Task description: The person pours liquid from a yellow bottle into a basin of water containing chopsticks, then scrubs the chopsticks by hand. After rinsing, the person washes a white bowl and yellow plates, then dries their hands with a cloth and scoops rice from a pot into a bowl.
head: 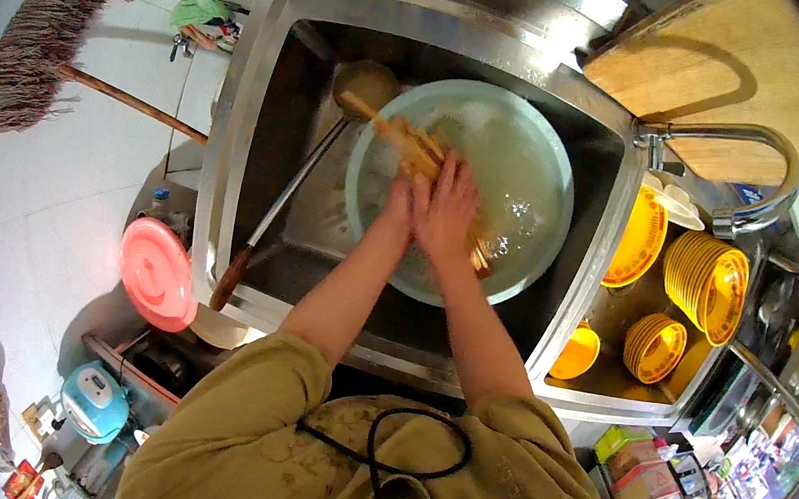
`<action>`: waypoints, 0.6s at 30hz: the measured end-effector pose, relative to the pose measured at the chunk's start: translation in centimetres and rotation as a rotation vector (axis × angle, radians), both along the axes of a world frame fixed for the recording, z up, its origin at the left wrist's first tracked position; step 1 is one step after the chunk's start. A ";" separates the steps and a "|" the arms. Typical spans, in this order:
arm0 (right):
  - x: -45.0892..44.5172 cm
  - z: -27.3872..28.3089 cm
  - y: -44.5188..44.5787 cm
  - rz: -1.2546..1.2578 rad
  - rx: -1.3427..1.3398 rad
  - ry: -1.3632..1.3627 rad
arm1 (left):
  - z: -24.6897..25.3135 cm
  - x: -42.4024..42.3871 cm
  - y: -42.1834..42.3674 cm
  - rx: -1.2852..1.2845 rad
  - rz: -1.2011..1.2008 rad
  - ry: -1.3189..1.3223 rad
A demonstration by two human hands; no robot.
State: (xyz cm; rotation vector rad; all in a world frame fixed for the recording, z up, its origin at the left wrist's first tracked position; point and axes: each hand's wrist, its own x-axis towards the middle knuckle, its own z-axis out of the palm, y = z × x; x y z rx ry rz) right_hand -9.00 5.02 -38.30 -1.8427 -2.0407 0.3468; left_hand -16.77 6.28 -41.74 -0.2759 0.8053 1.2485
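A pale green basin (562, 195) of cloudy water stands in a stainless steel sink (227, 151). Over the basin, my left hand (400, 200) and my right hand (444, 210) press together around a bundle of wooden chopsticks (420, 150). The sticks' far ends point up and left, blurred; their other ends (480, 256) show beside my right wrist. My fingers partly hide the bundle's middle. Left of the basin, a long-handled ladle (294, 186) leans across the sink, its round bowl near the basin's rim and its brown grip on the sink's front edge.
A curved chrome faucet (789, 161) rises at the right. Stacked yellow bowls (702, 282) and a yellow plate (635, 239) occupy the adjoining basin. On the left are a mop (43, 55) and a pink plastic lid (154, 274). A wooden board (753, 92) stands at the upper right.
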 end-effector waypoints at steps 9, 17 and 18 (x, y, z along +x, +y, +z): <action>3.8 -6.2 4.5 -0.154 -0.499 0.320 | 2.4 -0.1 -1.9 -0.051 0.187 -0.028; 7.6 -4.4 2.9 -0.017 -0.718 0.390 | 2.7 -1.0 -2.0 -0.223 0.245 -0.041; 6.7 -2.0 1.4 0.000 -0.656 0.420 | 2.4 -0.8 -1.9 -0.241 0.249 -0.046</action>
